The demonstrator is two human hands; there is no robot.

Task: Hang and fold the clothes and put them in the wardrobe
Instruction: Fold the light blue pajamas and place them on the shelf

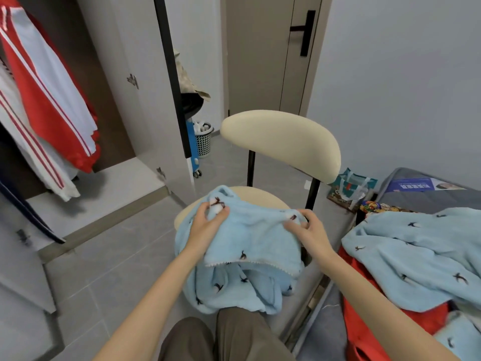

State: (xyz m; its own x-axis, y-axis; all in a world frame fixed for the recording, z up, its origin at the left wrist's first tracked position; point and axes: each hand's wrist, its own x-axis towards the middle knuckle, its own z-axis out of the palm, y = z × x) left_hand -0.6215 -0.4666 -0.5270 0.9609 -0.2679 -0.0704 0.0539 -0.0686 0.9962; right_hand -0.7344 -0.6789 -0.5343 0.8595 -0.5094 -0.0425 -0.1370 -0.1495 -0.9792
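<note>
Left hand (208, 221) bunches the top edge of the blue fleece (255, 241), fingers curled round it; right hand (311, 231) pinches the same edge a little along, thumb against fingertips; the cloth between them sags onto the chair (281, 142) seat beneath; best to draw that edge taut and level, I'd say, then fold on the seat; beyond the grip the backrest crowds the spread; to its right a second blue piece (416, 251) lies over red cloth (369, 321); far left the wardrobe (145, 100) stands open, jackets (46, 100) hanging.

light blue bird-print garment (250, 246) bunched on cream chair seat, draping over front.
</note>
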